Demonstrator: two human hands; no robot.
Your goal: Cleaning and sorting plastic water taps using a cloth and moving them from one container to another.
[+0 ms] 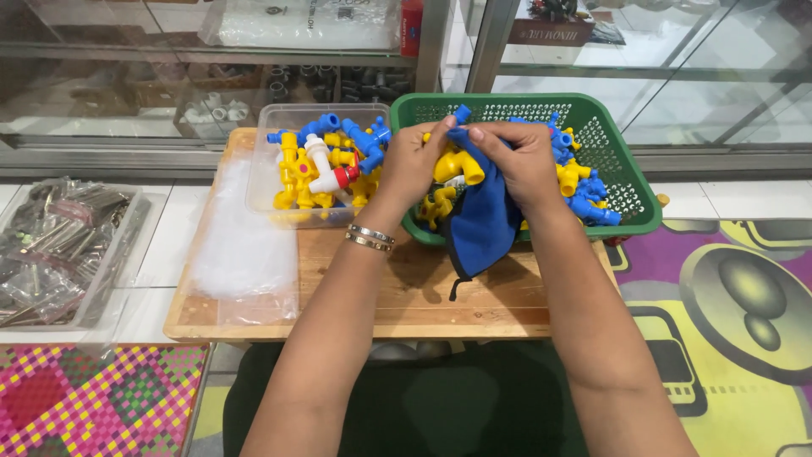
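Far left: one grey tray point(127, 245) of small clear bags holding dark metal parts, too many and too blurred to count, tray cut off by the frame edge. One low wooden table point(406, 296). On its left part, one stack of clear plastic bags point(241, 245), sheet count unreadable. Behind it, one clear plastic tub point(262, 182) of yellow and blue plastic taps plus one white tap with a red handle point(326, 169); pile count not readable. Left hand point(414, 161), two bangles at the wrist, fingers curled on one yellow tap point(457, 165) held above the basket's near-left part. One blue cloth point(486, 211) drapes from that tap over the basket's front rim. Right hand point(524, 161) pinches the cloth against the tap, fingertips pressed together. One green perforated basket point(630, 199) of more yellow and blue taps, mostly hidden by hands and cloth. Glass cabinet behind: contents hard to make out.
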